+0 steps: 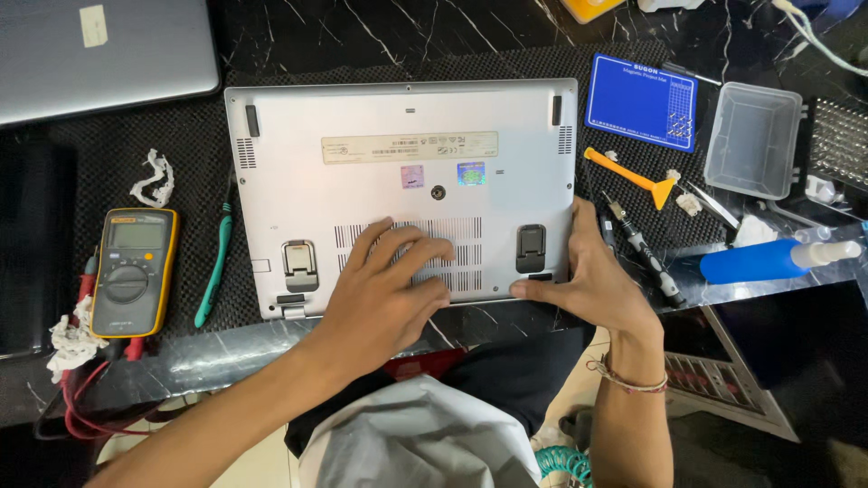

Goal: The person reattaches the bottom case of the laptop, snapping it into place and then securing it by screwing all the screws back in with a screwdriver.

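Observation:
A silver laptop (380, 126) lies upside down on a dark woven mat (194, 158), its underside with vents and rubber feet facing up. My left hand (384, 289) lies flat on the vent grille near the front edge, fingers spread. My right hand (588, 276) grips the laptop's near right corner, thumb along the front edge and fingers at the side.
Left of the laptop lie a teal pry tool (214, 267) and a yellow multimeter (134, 271) with red leads. To the right are an orange pry tool (633, 176), a black screwdriver (644, 251), a blue mat (642, 101), a clear plastic box (752, 140) and a blue bottle (755, 260). Another laptop (99, 54) sits top left.

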